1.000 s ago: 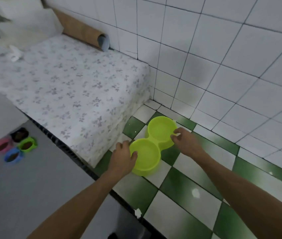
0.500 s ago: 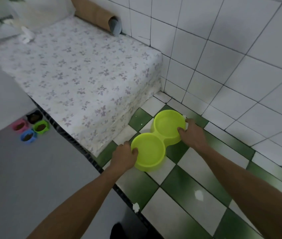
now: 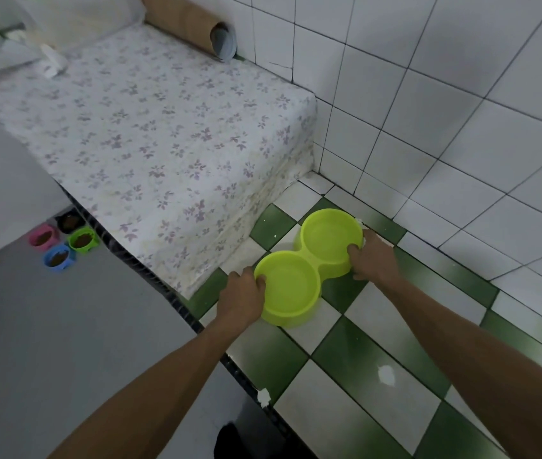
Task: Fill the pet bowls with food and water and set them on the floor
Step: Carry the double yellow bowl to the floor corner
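we saw the yellow-green double bowl [image 3: 292, 288] at lower centre, on the checkered floor [image 3: 355, 389] by the flowered mattress [image 3: 163, 144] | our left hand [image 3: 241, 298] gripped its near rim, fingertips curled inside | our right hand [image 3: 373, 260] gripped its far rim likewise

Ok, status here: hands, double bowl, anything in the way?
Left hand grips near rim of double bowl, right hand the far rim. No food visible in either cup. At checkered floor, contact unclear. Nothing in the way.
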### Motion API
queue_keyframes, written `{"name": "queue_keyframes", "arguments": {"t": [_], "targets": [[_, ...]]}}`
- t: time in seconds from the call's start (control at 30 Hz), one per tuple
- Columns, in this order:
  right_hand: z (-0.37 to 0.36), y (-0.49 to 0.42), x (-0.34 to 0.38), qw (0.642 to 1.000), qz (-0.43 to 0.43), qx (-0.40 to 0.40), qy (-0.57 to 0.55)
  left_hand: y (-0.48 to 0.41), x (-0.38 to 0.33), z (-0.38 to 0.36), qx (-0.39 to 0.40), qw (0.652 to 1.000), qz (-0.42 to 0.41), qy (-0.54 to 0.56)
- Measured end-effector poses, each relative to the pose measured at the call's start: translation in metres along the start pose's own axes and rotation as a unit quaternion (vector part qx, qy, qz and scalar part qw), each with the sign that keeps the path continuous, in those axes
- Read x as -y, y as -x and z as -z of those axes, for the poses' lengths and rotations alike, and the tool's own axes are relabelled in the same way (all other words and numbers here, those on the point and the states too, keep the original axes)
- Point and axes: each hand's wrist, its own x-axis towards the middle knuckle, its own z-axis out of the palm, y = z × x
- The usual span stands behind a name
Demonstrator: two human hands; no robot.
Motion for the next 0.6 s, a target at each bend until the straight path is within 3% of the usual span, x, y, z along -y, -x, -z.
{"name": "queue_keyframes", "arguments": {"t": [0.6], "targets": [[0.0078, 0.0087, 0.0051, 0.999, 0.015, -0.036, -0.022, -0.0049, -0.0016, 0.0017, -0.050, 0.993, -0.041, 0.094]]}}
